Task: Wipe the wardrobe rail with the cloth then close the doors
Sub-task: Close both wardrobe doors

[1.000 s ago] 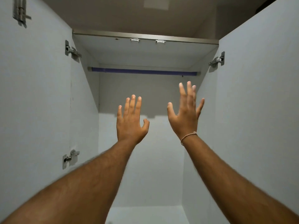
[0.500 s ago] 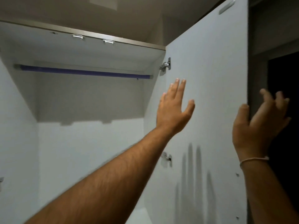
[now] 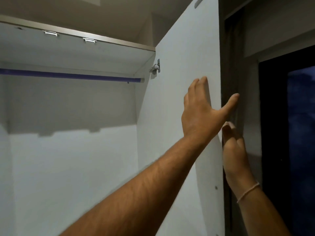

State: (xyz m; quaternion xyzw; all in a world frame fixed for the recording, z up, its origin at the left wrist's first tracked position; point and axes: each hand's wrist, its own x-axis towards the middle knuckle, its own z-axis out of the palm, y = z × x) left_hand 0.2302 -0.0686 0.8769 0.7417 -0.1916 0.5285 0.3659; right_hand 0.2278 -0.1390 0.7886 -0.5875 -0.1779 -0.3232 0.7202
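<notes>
The purple wardrobe rail [image 3: 68, 76] runs across the top of the open white wardrobe, left of both hands. The right door [image 3: 177, 159] stands open, swung out towards me. My left hand [image 3: 202, 113] lies flat on the door's inner face near its free edge, with the thumb spread past the edge. My right hand [image 3: 235, 157] is behind that edge against the door's outer side, fingers straight and partly hidden. No cloth is in view, and the left door is out of frame.
A metal hinge [image 3: 156, 67] joins the door to the wardrobe side near the rail's right end. A shelf edge [image 3: 85, 34] with two small clips runs above the rail. A dark window [image 3: 300, 125] and its frame stand to the right of the door.
My view has swung right from the wardrobe's middle to the right door. Both hands moved from mid-air to the door's free edge, the left onto its inner face, the right behind it.
</notes>
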